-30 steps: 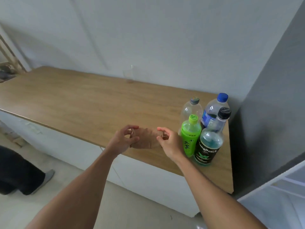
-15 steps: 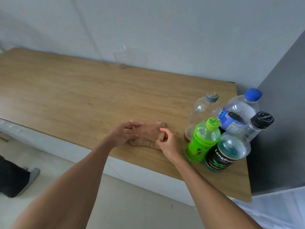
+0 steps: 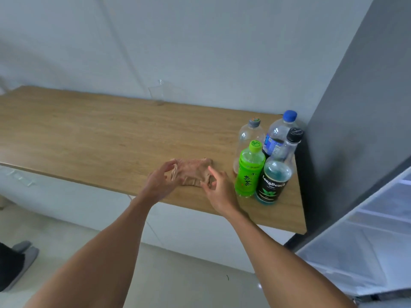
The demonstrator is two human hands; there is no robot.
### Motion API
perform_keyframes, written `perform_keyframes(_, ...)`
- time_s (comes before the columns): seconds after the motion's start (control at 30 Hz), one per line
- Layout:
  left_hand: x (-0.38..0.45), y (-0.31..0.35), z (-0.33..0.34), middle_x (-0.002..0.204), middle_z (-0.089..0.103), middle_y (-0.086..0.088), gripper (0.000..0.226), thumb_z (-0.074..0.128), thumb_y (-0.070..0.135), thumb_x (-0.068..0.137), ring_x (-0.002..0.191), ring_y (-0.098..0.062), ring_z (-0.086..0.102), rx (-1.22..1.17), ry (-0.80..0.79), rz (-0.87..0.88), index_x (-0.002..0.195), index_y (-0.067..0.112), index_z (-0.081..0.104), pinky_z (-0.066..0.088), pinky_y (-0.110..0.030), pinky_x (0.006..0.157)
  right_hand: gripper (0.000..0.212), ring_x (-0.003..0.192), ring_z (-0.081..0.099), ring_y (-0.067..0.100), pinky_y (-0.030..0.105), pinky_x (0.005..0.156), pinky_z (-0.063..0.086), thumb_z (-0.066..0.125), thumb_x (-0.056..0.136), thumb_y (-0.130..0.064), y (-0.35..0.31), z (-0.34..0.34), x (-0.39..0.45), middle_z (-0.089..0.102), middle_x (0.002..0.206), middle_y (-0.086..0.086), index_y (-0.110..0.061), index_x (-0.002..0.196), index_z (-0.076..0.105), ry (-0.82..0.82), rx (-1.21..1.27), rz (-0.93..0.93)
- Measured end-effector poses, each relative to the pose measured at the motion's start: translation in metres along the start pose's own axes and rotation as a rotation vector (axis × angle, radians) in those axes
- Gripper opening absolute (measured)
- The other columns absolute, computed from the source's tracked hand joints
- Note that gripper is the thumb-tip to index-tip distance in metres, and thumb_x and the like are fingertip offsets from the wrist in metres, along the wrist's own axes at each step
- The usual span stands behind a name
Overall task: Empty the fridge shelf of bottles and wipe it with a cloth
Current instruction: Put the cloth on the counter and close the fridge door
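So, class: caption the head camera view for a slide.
Right hand pinches a brown cloth, left hand at its edge, on a counter beside four bottles.
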State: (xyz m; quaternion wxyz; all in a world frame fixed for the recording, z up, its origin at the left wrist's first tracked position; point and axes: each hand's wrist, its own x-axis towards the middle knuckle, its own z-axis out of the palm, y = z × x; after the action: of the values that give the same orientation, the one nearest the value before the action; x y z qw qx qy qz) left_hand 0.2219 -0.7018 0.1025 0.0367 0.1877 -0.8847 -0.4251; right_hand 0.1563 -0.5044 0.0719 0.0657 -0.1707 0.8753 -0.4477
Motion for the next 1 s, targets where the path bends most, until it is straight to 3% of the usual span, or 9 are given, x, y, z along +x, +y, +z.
perform_keyframes(0.07,-0.02,0.011,0.0,0.14,0.065,0.002,0.08,0.08,0.053,0.074,0.13,-0.017,0.06,-0.011,0.022,0.02,0.146,0.03,0.053,0.048,-0.042,0.11,0.067,0.107,0.068,0.025,0.042,0.098,0.054,0.076,0.089,-0.033,-0.01,-0.014,-0.019,0.063,0.131,0.007,-0.019,0.149,0.052,0.013,0.03,-0.021)
perform_keyframes(0.2,-0.079,0.051,0.005,0.137,0.066,0.003,0.071,0.084,0.038,0.081,0.121,-0.022,0.065,-0.019,0.03,0.078,0.144,0.028,0.054,0.051,-0.043,0.106,0.069,0.11,0.065,0.028,0.041,0.1,0.051,0.077,0.088,-0.03,-0.025,-0.065,-0.077,0.066,0.131,0.01,-0.014,0.15,0.051,0.052,0.018,-0.098)
perform_keyframes(0.3,-0.123,0.093,0.019,0.132,0.065,0.006,0.069,0.084,0.029,0.082,0.116,-0.022,0.065,-0.045,0.019,0.128,0.144,0.026,0.055,0.049,-0.04,0.105,0.069,0.103,0.063,0.02,0.043,0.1,0.052,0.076,0.089,-0.027,-0.025,-0.121,-0.121,0.065,0.13,0.006,-0.019,0.152,0.048,0.077,-0.008,-0.103)
perform_keyframes(0.37,-0.144,0.12,0.038,0.133,0.068,0.004,0.072,0.086,0.034,0.076,0.115,-0.023,0.066,-0.059,0.021,0.182,0.141,0.028,0.057,0.049,-0.043,0.107,0.067,0.1,0.06,0.014,0.041,0.1,0.053,0.074,0.091,-0.027,-0.02,-0.163,-0.149,0.064,0.133,0.006,-0.021,0.152,0.047,0.116,-0.016,-0.101)
perform_keyframes(0.53,-0.188,0.203,0.101,0.132,0.069,0.001,0.066,0.084,0.035,0.079,0.114,-0.024,0.066,-0.06,-0.08,0.31,0.139,0.03,0.057,0.052,-0.04,0.101,0.064,0.099,0.059,0.011,0.025,0.09,0.047,0.07,0.096,-0.025,0.003,-0.27,-0.22,0.062,0.136,0.001,-0.023,0.154,0.045,0.285,-0.076,-0.043)
perform_keyframes(0.67,-0.213,0.277,0.153,0.136,0.065,-0.002,0.062,0.08,0.03,0.083,0.109,-0.025,0.067,-0.045,-0.16,0.44,0.14,0.029,0.056,0.054,-0.042,0.1,0.06,0.101,0.056,0.011,0.033,0.1,0.05,0.067,0.097,-0.023,0.036,-0.357,-0.27,0.063,0.138,0.005,-0.02,0.153,0.047,0.418,-0.141,0.016)
perform_keyframes(0.83,-0.236,0.374,0.223,0.141,0.062,-0.001,0.071,0.072,0.056,0.079,0.117,-0.027,0.065,-0.012,-0.219,0.564,0.142,0.036,0.048,0.055,-0.05,0.101,0.061,0.102,0.06,0.018,0.037,0.1,0.051,0.071,0.095,-0.024,0.08,-0.465,-0.327,0.064,0.136,0.007,-0.019,0.152,0.048,0.593,-0.185,0.095)
perform_keyframes(1.0,-0.267,0.472,0.308,0.154,0.051,-0.004,0.071,0.07,0.039,0.092,0.141,-0.03,0.047,0.112,-0.192,0.693,0.154,0.025,0.04,0.04,-0.042,0.114,0.062,0.112,0.064,0.025,0.035,0.1,0.051,0.072,0.093,-0.021,0.134,-0.569,-0.365,0.066,0.133,0.01,-0.017,0.15,0.049,0.689,-0.227,0.146)
